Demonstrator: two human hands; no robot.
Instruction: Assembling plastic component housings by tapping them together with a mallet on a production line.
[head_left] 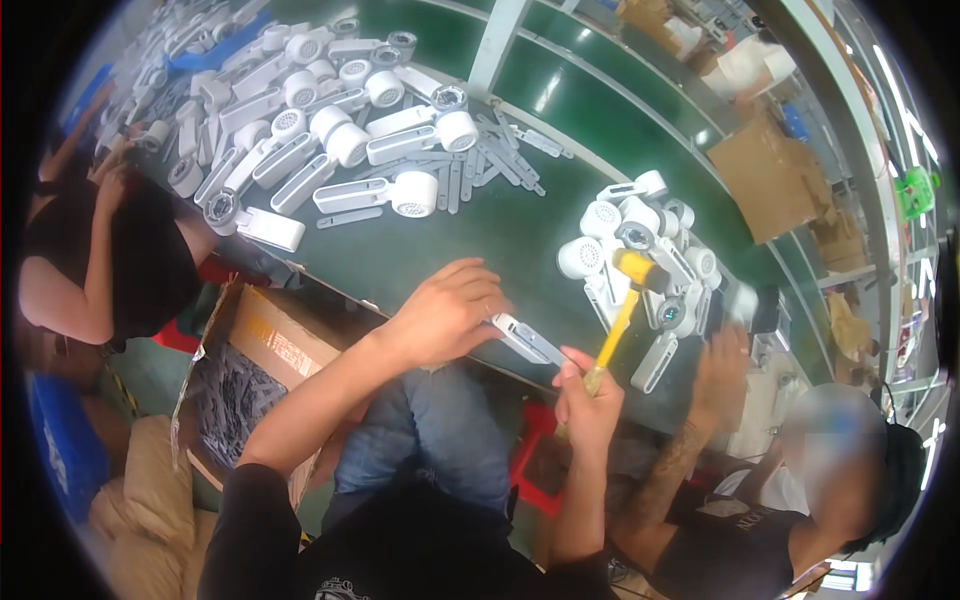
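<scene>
My left hand [450, 312] is wrapped round one end of a white handle-shaped housing [512, 340], covering most of it. A slim grey strip [545, 350] lies along the housing's exposed end, which points at my right hand [588, 402]. The fingers of that hand are closed round the handle of a yellow hammer [620, 325], whose head is up, and the thumb and fingertips touch the strip's end. Beyond the hammer lies a cluster of white handheld devices [605, 220] with round, perforated heads.
A large heap of similar devices [330, 135] and loose grey strips [500, 160] covers the green table's [450, 245] far left. An open cardboard box [285, 335] of dark strips stands left of my legs. Co-workers sit on both sides; one's hand [720, 375] is close on the right.
</scene>
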